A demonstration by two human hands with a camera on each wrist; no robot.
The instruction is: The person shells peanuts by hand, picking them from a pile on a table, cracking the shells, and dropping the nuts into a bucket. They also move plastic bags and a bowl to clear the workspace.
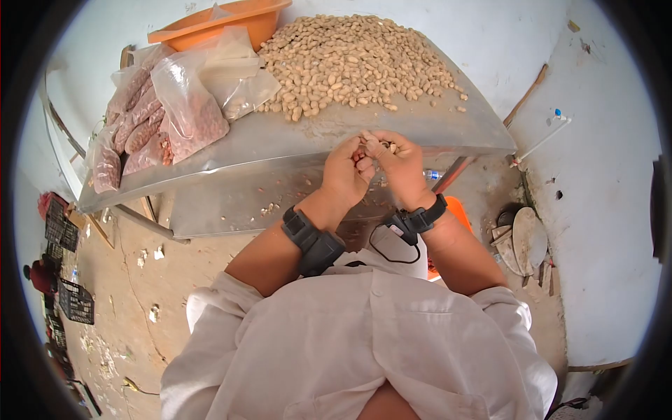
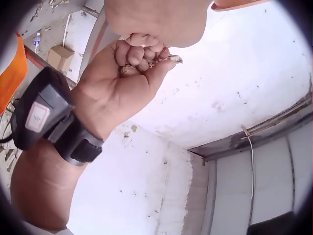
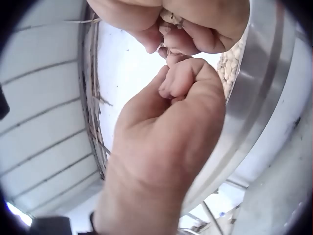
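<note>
Both hands meet just over the front edge of the metal table, with fingertips close together. My left hand curls its fingers round reddish peanut kernels. Its thumb and forefinger are at the fingertips of my right hand, which holds pale peanut shells in its curled fingers. In the left wrist view, a shell piece sticks out by the right thumb tip, with a reddish kernel beside it. The right wrist view shows shell in the right fingers; the left palm's inside is mostly hidden.
A large heap of unshelled peanuts covers the table's back. Plastic bags of reddish kernels lie at the left, before an orange basin. An orange container stands below at right. Black crates sit on the floor at left.
</note>
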